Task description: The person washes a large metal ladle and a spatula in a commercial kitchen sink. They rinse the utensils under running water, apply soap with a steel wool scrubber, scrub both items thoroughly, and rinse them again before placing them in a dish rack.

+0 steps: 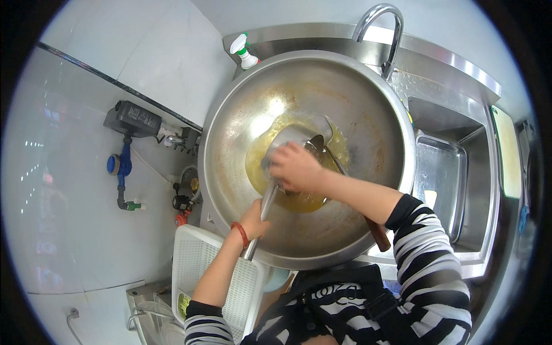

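Note:
A wide steel wok (384, 129) holds a shallow pool of yellowish liquid (258, 172). My left hand (253, 222), a red bracelet at its wrist, grips the long metal handle of a saucepan-like steel scoop (289, 133) tilted low over the liquid. My right hand (297, 168) is blurred at the scoop, its fingers bent downward and partly hidden; whether they hold anything cannot be made out. Beneath my right forearm passes a long-handled utensil, its wooden grip (377, 235) lying across the wok's near rim and its dark metal end (315, 144) beside the scoop.
A chrome faucet (390, 43) curves up behind the wok's right side. To the right, a sink holds a metal tray (442, 172). A spray bottle (245, 51) stands at the back left. A white perforated basket (194, 246) sits front left. Pipes and valves (125, 159) line the left wall.

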Action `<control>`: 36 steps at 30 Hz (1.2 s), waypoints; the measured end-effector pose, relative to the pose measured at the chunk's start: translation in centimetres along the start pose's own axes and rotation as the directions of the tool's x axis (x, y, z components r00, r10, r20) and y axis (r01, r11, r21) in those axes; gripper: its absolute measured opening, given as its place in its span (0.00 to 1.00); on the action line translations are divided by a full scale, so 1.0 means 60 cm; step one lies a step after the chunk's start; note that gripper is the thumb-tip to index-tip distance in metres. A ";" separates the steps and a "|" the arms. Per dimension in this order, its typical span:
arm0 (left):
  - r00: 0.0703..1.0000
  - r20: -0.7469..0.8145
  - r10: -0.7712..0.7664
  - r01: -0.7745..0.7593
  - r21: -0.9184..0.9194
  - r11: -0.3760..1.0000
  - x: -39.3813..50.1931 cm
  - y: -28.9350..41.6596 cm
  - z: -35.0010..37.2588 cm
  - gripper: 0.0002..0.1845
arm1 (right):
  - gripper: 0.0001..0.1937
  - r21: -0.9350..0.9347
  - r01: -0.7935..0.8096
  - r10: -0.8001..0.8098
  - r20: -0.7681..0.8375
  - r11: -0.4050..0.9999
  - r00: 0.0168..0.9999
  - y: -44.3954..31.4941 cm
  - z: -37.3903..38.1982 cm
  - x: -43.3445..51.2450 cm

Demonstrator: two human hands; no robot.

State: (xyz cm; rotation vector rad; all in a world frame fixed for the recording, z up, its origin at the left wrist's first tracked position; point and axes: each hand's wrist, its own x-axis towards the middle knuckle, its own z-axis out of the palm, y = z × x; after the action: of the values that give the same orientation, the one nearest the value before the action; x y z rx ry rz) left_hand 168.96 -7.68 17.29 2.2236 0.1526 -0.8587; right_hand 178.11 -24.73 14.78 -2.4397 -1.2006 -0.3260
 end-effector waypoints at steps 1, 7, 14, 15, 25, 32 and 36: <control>1.000 0.003 -0.018 0.018 0.000 1.000 0.002 -0.003 0.002 0.23 | 0.13 0.025 -0.105 0.104 0.029 0.994 0.994 0.018 -0.012 0.005; 0.999 0.013 -0.039 0.039 0.012 0.999 0.007 -0.003 0.001 0.22 | 0.14 0.117 -0.206 0.224 -0.173 0.972 0.959 0.042 0.000 -0.006; 0.999 -0.026 -0.033 0.033 -0.002 0.999 0.005 -0.004 0.006 0.21 | 0.10 0.102 -0.217 0.229 -0.118 0.971 0.966 0.056 0.002 -0.001; 0.999 -0.038 -0.028 0.029 0.009 1.000 0.003 -0.009 0.010 0.20 | 0.11 0.164 -0.380 0.406 -0.172 0.910 0.898 0.080 0.003 -0.005; 0.935 0.352 -0.032 0.336 -0.855 0.395 0.060 -0.041 0.030 0.13 | 0.10 -0.014 0.186 -0.187 -0.074 0.982 0.980 -0.004 -0.003 -0.024; 0.994 -0.110 -0.020 -0.053 -0.618 0.784 0.015 0.016 0.013 0.15 | 0.19 0.341 -0.227 0.370 -0.450 0.912 0.813 0.039 -0.028 -0.022; 0.906 -0.422 0.045 -0.174 -0.274 0.946 -0.001 0.016 0.015 0.16 | 0.18 0.808 -0.292 0.757 -0.264 0.512 0.598 0.054 -0.008 -0.021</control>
State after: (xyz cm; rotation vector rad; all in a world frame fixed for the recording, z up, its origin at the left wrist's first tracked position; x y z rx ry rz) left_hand 168.76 -8.98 17.49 2.0630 0.3316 -0.2683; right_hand 179.91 -27.61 13.94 -1.6668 -0.1086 -0.3194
